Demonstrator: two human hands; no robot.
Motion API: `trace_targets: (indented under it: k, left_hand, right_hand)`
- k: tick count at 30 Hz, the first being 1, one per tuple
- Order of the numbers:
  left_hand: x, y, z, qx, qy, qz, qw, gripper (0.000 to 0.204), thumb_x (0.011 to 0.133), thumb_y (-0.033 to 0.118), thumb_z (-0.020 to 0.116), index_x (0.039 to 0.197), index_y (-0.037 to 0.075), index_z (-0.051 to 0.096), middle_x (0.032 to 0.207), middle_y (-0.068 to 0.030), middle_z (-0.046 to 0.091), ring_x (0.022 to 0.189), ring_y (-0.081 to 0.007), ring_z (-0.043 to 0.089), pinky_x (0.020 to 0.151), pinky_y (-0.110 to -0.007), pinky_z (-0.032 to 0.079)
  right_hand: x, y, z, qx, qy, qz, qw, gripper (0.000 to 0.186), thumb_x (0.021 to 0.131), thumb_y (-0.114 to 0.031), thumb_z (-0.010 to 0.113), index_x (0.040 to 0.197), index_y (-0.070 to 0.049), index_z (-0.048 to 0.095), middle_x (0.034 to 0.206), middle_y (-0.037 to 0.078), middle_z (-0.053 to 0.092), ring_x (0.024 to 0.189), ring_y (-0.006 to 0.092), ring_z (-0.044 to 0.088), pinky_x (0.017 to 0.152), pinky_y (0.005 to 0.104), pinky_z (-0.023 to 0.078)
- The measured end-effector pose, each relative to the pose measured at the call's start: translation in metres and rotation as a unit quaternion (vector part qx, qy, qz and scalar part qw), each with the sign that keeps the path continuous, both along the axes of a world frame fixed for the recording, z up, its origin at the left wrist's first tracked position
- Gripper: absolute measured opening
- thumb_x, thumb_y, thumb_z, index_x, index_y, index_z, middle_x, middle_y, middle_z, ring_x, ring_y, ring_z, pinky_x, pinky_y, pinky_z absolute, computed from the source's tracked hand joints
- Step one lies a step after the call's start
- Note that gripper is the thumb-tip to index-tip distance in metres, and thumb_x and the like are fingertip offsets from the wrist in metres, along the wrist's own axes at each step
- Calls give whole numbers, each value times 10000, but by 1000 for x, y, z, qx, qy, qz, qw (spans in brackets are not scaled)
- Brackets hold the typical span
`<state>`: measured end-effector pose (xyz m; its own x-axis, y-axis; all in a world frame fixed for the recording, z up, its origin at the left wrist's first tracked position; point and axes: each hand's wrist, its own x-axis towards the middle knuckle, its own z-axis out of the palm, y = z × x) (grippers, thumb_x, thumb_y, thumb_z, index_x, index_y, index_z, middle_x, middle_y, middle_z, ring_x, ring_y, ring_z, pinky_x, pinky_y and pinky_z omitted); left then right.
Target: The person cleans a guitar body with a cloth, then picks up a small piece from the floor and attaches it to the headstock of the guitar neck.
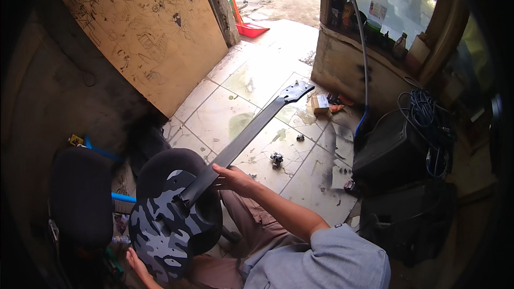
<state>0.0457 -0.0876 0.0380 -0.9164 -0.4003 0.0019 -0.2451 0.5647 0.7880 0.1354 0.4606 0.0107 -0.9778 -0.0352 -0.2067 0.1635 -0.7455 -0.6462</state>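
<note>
An unstrung electric guitar (160,230) lies slanted across my lap and a black round-edged seat (171,159). Its body has a grey, black and white camouflage finish with bare cavities. The dark neck (241,147) runs up and right to a headstock (296,91) with no tuners visible. My right hand (233,179) is closed round the neck close to the body, thumb on top and the other fingers mostly hidden underneath. At the body's lower left edge is my left hand (138,263), its visible fingers stretched out; whether they touch the guitar is unclear.
Small dark metal parts (276,159) lie on the cracked tile floor (214,108). A small cardboard box (320,104) sits by the wall. Black cases (383,155) and coiled cable (428,112) stand right, a dark padded seat (80,198) left. A red dustpan (251,30) is by the doorway.
</note>
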Motion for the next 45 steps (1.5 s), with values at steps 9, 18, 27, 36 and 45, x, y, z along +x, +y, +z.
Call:
trace_targets:
  k: [9,18,27,36,45]
  left_hand:
    - [32,155,55,-175,143,-214,950,472,1043,296,610,1392,-21,577,1527,-220,513,1411,-372,488,1169,-460,361]
    - [45,269,75,-169,132,-436,874,663,893,372,768,1396,-13,573,1547,-226,494,1492,-419,393,1229,-523,297]
    - [33,313,56,-214,106,-485,841,805,775,330,820,1470,38,536,1572,-187,483,1517,-390,363,1267,-541,208]
    - [29,312,65,-259,105,-485,829,670,624,141,738,1258,54,539,1458,-177,512,1499,-447,348,1262,-599,200]
    - [33,289,77,-266,66,-524,807,564,564,119,637,1097,13,486,1384,-242,479,1480,-505,330,1222,-586,254]
  right_hand:
    - [31,147,-19,-87,-36,-445,890,688,1024,-516,600,1466,-27,401,1295,189,575,1142,314,623,976,478,536]
    - [56,293,9,610,-74,-558,558,163,956,-94,607,1032,-23,733,1026,137,727,942,290,689,864,402,530]
    - [9,401,21,777,-135,-317,526,334,980,-122,501,1224,-55,719,1287,200,684,1144,387,667,1042,450,501]
    - [64,424,-21,592,-141,-269,747,244,953,-46,615,1135,39,753,1043,104,771,946,151,689,879,292,532]
    - [190,363,14,487,-115,-217,838,356,917,-118,660,1235,25,732,1078,53,721,933,123,637,885,259,501]
